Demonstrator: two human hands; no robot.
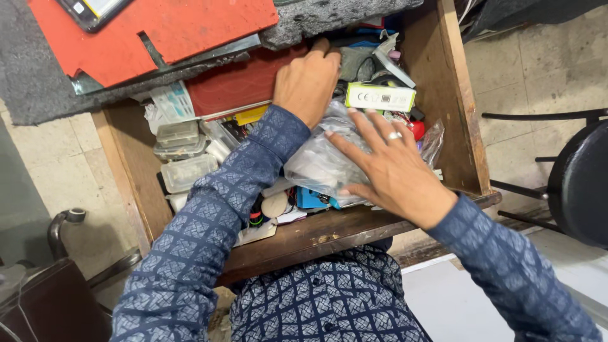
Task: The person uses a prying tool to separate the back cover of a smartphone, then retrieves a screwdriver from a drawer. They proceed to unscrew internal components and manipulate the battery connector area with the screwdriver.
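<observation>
Filling most of the view, an open wooden drawer point(453, 107) juts toward the person, its long axis running from the worn front edge at the bottom up under a grey felt-covered worktop point(38, 76). On that worktop lies a red board point(190, 25), its notched edge hanging over the drawer's back, with one dark phone-like device point(92, 9) on its upper left. A black round stool point(579, 183) stands well apart to the right.

Inside the drawer, a clear plastic bag point(316, 161) lies crumpled over the middle clutter, its longer side running roughly left to right and its loose end trailing toward the right wall. The right hand point(396, 171) presses flat on this bag, fingers spread wide and pointing up-left, one ring showing; it pins the bag down rather than closing around it. The left hand point(307, 82) reaches deeper, toward the back, fingers curled down among the items beside a grey cloth point(354, 60); whether it has hold of anything I cannot tell.

Just right of the left hand sits one white and green box point(380, 97), lying crosswise. Along the left wall three clear plastic containers point(187, 172) are lined up front to back. A red flat case point(237, 82) lies behind them, with a small round disc point(274, 204) near the front edge.
</observation>
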